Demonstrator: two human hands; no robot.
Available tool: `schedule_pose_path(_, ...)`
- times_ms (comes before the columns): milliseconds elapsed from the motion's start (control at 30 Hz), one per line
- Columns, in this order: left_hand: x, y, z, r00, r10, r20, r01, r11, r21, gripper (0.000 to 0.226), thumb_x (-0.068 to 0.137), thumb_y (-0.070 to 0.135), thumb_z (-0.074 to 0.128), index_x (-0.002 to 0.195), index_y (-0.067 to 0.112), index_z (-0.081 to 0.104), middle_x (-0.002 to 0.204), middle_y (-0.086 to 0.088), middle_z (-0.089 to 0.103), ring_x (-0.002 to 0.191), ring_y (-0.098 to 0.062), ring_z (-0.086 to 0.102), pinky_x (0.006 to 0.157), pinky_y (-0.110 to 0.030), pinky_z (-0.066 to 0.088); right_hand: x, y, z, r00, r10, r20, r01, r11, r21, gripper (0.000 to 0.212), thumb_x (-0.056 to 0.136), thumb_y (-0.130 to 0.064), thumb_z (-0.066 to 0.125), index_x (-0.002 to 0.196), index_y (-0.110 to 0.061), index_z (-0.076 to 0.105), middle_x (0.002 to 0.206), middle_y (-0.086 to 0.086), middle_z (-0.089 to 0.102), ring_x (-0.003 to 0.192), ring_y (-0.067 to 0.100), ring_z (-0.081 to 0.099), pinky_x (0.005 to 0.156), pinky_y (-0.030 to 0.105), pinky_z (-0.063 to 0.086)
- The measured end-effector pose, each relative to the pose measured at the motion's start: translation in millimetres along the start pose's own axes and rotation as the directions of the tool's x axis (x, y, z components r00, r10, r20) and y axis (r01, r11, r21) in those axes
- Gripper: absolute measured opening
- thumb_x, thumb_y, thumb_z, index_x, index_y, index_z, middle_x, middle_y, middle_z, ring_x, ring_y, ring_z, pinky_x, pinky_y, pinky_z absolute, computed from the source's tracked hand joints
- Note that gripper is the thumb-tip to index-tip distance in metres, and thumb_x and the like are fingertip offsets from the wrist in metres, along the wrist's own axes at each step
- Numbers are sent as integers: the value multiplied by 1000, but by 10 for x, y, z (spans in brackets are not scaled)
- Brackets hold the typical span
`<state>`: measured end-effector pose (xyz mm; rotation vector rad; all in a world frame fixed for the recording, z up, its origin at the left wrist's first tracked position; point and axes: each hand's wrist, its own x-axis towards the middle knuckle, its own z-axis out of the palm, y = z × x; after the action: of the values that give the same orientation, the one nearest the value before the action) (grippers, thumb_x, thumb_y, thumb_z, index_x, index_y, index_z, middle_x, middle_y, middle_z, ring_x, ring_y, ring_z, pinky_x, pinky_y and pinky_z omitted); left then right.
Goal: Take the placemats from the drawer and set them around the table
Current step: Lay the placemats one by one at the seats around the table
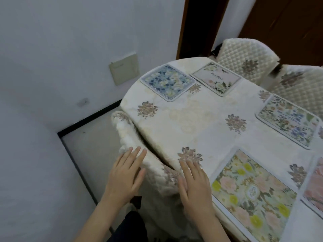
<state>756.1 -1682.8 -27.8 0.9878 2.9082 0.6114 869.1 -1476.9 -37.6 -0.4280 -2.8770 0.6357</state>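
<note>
Several floral placemats lie flat around the table [201,119], which has a cream flowered cloth. A blue-flowered mat [168,82] and a pale lettered mat [216,78] sit at the far end. A green and blue mat [288,121] lies at the right. A mat with pink and yellow flowers [253,191] lies near me, and a pink mat [314,186] is cut off by the right edge. My left hand [124,179] hovers flat, fingers straight, over a quilted chair back [132,142]. My right hand [194,184] is flat at the table's near edge, holding nothing. No drawer is in view.
Two more quilted cream chairs [244,58] [300,88] stand at the far and right sides. A white wall [52,67] with a beige panel [125,69] is on the left, a dark wooden door frame [185,27] behind. Bare floor [90,137] lies between wall and table.
</note>
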Motion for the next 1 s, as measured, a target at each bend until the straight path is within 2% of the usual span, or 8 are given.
schedule_pose_path(233, 399, -1157, -525, 991, -109, -83, 112, 993, 29, 55, 100, 44, 21, 145, 19, 38, 145, -3, 45, 135, -21, 37, 113, -31, 16, 876, -917, 489, 997, -76, 3, 76, 997, -7, 50, 99, -42, 28, 142, -22, 45, 145, -1, 47, 138, 21, 34, 109, 40, 29)
schedule_pose_path(333, 506, -1582, -744, 979, -158, -127, 165, 985, 44, 55, 99, 43, 22, 144, 17, 41, 143, -6, 48, 133, -23, 39, 111, -33, 20, 1189, -1298, 635, 992, -124, 30, 124, 992, 1, 52, 101, -43, 21, 143, -22, 43, 145, 0, 46, 139, 24, 34, 108, 45, 33)
schedule_pose_path(400, 537, -1808, -839, 962, -217, -165, 224, 974, 28, 54, 98, 42, 25, 144, 16, 41, 143, -7, 47, 133, -23, 39, 111, -34, 21, 1359, -1511, 726, 986, -159, 51, 159, 987, -7, 54, 101, -44, 17, 143, -22, 43, 145, 2, 47, 138, 25, 36, 107, 46, 36)
schedule_pose_path(567, 527, -2200, -947, 897, -375, -234, 379, 925, -29, 55, 100, 40, 24, 141, 12, 44, 140, -8, 51, 130, -24, 44, 110, -36, 26, 1869, -1955, 984, 948, -306, 90, 306, 952, 15, 56, 100, -43, 17, 141, -19, 46, 144, 2, 48, 136, 23, 39, 108, 42, 30)
schedule_pose_path(633, 544, -2326, -991, 891, -386, -238, 392, 920, -24, 55, 100, 42, 22, 141, 13, 44, 139, -7, 52, 128, -26, 47, 107, -37, 30, 2138, -2091, 1081, 928, -365, 73, 363, 931, 36, 57, 100, -43, 16, 139, -16, 49, 141, 5, 51, 134, 25, 41, 107, 43, 33)
schedule_pose_path(733, 688, -2554, -1096, 894, -387, -226, 398, 917, 2, 54, 100, 42, 22, 142, 15, 43, 140, -5, 51, 130, -23, 44, 107, -36, 30, 2564, -2240, 1235, 923, -382, 35, 378, 922, 82, 50, 98, -38, 30, 137, -15, 51, 139, 6, 53, 134, 25, 39, 109, 37, 28)
schedule_pose_path(800, 852, -2738, -1178, 896, -391, -209, 403, 915, 17, 54, 100, 43, 21, 144, 17, 41, 142, -4, 49, 132, -22, 42, 108, -36, 29, 2833, -2322, 1329, 923, -383, 45, 376, 919, 114, 51, 97, -39, 30, 140, -16, 48, 141, 5, 50, 136, 25, 36, 111, 34, 25)
schedule_pose_path(1000, 1603, -3233, -1526, 927, -335, -170, 350, 934, 71, 54, 100, 43, 21, 144, 17, 40, 145, -3, 45, 135, -20, 37, 109, -37, 29, 3533, -2558, 1450, 940, -335, 66, 324, 937, 130, 51, 96, -38, 31, 140, -17, 45, 138, 5, 53, 131, 27, 44, 105, 44, 39)
